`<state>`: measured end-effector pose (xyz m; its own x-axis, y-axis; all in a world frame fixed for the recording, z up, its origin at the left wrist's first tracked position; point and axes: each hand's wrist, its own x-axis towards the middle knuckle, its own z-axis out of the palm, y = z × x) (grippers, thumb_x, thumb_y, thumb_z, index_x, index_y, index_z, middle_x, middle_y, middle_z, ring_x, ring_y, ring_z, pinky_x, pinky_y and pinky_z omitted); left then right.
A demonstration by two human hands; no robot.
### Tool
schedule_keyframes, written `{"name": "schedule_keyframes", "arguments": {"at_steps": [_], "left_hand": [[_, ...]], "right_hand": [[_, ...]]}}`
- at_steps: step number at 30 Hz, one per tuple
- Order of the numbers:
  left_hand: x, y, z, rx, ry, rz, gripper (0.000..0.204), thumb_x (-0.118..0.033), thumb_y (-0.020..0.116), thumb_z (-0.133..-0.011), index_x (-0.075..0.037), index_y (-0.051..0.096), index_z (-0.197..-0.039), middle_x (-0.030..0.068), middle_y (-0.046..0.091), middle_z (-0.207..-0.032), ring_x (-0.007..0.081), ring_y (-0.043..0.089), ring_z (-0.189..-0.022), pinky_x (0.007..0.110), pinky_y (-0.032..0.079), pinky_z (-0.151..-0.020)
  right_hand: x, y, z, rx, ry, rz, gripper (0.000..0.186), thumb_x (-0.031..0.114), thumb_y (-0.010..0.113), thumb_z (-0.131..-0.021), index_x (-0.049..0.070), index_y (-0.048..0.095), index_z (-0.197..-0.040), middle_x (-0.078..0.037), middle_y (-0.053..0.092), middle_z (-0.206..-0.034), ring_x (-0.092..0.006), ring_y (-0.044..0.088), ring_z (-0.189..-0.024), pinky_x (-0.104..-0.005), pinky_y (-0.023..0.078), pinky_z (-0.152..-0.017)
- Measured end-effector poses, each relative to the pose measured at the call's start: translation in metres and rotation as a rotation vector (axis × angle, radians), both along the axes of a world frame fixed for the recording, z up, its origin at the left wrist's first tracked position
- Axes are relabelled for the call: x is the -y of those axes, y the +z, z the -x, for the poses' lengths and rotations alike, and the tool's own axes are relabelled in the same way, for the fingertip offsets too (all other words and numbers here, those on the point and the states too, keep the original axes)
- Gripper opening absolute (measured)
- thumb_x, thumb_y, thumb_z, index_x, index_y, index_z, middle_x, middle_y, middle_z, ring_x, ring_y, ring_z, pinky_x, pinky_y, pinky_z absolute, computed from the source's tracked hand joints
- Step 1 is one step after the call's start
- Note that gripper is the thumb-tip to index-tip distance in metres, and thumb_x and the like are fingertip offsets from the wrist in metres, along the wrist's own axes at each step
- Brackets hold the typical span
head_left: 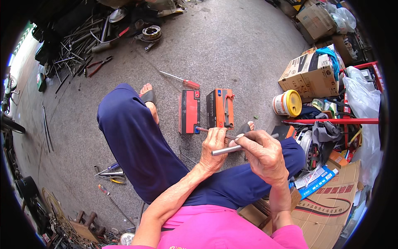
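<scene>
My left hand [213, 149] is closed round a thin dark rod [203, 129]. The rod's far-left end sits over the near end of a red-and-black battery [190, 112]; whether they touch I cannot tell. In my right hand [263, 155] is a thicker silver metal rod [224, 151], pinched between thumb and fingers. It slants across just below the thin rod, its left end close to my left hand. Beside the red battery stands an orange-and-black battery [226, 108] with a small strap-like piece on top. A red-handled screwdriver [190, 84] lies beyond both.
Red-handled pliers [99, 65] and many loose tools lie at the far left. More hand tools [112, 174] rest left of my leg. At right are a white bucket with a yellow lid [287, 103], cardboard boxes [311, 72], a red metal bar [331, 121] and flattened cardboard [327, 203].
</scene>
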<state>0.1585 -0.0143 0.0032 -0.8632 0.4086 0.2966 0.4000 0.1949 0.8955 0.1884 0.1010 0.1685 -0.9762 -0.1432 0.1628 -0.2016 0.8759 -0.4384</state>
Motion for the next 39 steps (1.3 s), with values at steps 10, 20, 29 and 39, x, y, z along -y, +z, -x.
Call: {"name": "schedule_keyframes", "arguments": {"at_steps": [10,20,29,39], "left_hand": [[0.005,0.001,0.007,0.002,0.087,-0.044,0.023,0.002,0.061,-0.084,0.001,0.056,-0.107,0.0191,0.06,-0.096,0.0381,0.061,-0.09,0.045,0.05,-0.078],[0.004,0.006,0.005,-0.029,0.076,-0.095,0.025,0.006,0.063,-0.081,0.002,0.058,-0.105,0.0175,0.062,-0.091,0.0364,0.063,-0.085,0.041,0.051,-0.074],[0.005,0.008,0.007,-0.04,0.07,-0.074,0.018,0.004,0.063,-0.086,0.002,0.058,-0.104,0.0165,0.06,-0.089,0.035,0.062,-0.08,0.04,0.051,-0.069],[0.008,0.008,0.006,-0.034,0.012,-0.06,0.024,0.006,0.061,-0.079,0.003,0.054,-0.102,0.0185,0.059,-0.09,0.0381,0.061,-0.085,0.044,0.051,-0.071]], "right_hand": [[-0.002,0.032,0.024,-0.032,0.371,-0.411,0.033,0.012,0.067,-0.075,0.007,0.068,-0.107,-0.013,0.066,-0.117,-0.0277,0.058,-0.122,-0.0542,0.037,-0.11],[-0.004,0.034,0.025,-0.267,-0.068,-0.107,0.016,-0.001,0.078,-0.073,0.003,0.063,-0.076,-0.005,0.054,-0.055,-0.019,0.051,-0.044,-0.0299,0.038,-0.045],[-0.017,0.033,0.018,-0.222,-0.101,-0.217,0.016,0.0,0.078,-0.072,0.002,0.065,-0.08,-0.008,0.06,-0.062,-0.0207,0.056,-0.05,-0.0317,0.042,-0.049],[-0.018,0.018,0.012,-0.163,0.359,-0.664,0.04,0.024,0.063,-0.085,0.01,0.064,-0.122,-0.011,0.056,-0.135,-0.0282,0.05,-0.129,-0.049,0.04,-0.107]]}}
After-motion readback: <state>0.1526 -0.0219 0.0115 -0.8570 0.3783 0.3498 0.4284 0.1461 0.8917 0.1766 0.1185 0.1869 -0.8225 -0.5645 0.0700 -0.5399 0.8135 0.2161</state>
